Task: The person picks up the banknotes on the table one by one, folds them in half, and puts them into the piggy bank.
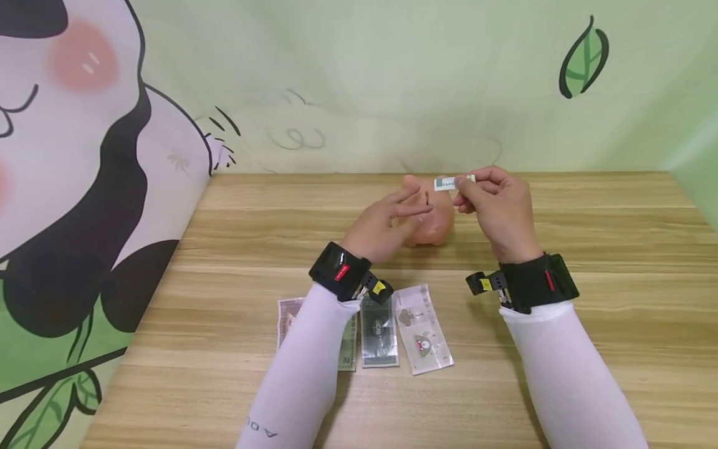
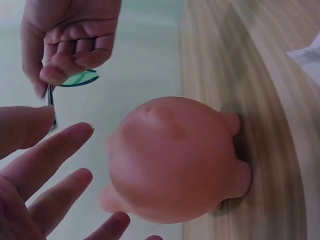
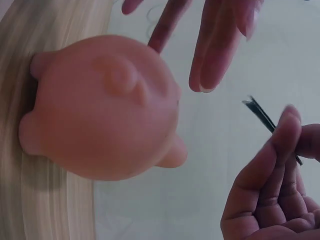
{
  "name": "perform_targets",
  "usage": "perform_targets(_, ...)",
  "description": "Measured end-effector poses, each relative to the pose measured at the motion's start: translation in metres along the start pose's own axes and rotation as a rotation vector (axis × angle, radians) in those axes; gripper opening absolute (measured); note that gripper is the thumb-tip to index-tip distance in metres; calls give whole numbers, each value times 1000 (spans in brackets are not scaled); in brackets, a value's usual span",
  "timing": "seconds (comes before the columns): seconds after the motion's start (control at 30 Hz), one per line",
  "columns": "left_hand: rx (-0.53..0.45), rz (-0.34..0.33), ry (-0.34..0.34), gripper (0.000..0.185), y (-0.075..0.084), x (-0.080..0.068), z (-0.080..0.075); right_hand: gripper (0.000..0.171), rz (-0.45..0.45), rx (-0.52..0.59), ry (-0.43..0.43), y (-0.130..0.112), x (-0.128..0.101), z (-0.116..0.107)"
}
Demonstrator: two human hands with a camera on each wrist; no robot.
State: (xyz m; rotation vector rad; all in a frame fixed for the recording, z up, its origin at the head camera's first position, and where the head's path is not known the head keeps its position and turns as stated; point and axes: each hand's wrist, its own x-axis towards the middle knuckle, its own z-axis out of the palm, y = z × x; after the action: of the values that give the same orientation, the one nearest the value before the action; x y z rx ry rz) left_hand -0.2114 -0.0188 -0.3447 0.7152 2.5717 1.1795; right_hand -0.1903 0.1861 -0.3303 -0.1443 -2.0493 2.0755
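We observed the right hand (image 1: 496, 209) pinching one folded banknote (image 1: 453, 182) between thumb and fingertips, raised above the table (image 1: 589, 324) and just over the top of the pink piggy bank (image 1: 434, 227). The note projected leftward from the fingertips; in the right wrist view it appeared edge-on as a thin dark strip (image 3: 265, 120) held at the thumb tip, apart from the bank (image 3: 100, 107).

The left hand (image 1: 387, 224) held nothing. Its fingers were extended and relaxed, reaching toward the bank's near left side; we could not tell from any view whether they touched it. In the left wrist view the fingers (image 2: 55, 150) lay beside the bank (image 2: 172, 160) with a gap visible.

Count: one piggy bank, standing on the table near its far edge; one banknote in the grip; three banknotes (image 1: 381, 330) lying flat side by side on the table near the person, partly covered by the left sleeve (image 1: 303, 368).
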Motion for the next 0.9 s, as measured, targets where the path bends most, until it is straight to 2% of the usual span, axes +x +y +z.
perform_targets(0.2,51,-34,-59,38,1,-2,4,15,22,50,22,4,2,0)
perform_targets(0.37,132,-45,-69,37,1,-2,6,12,1,34,49,9,4,1)
perform_targets(0.5,143,-45,-71,38,0,-1,8,10,12,2,38,13,4,0)
perform_targets(0.7,135,-42,-81,37,1,-1,7,20,-2,-182,6,24,7,8)
perform_targets(0.9,135,-38,-86,36,-1,-1,5,21,-77,-402,61,28,12,15)
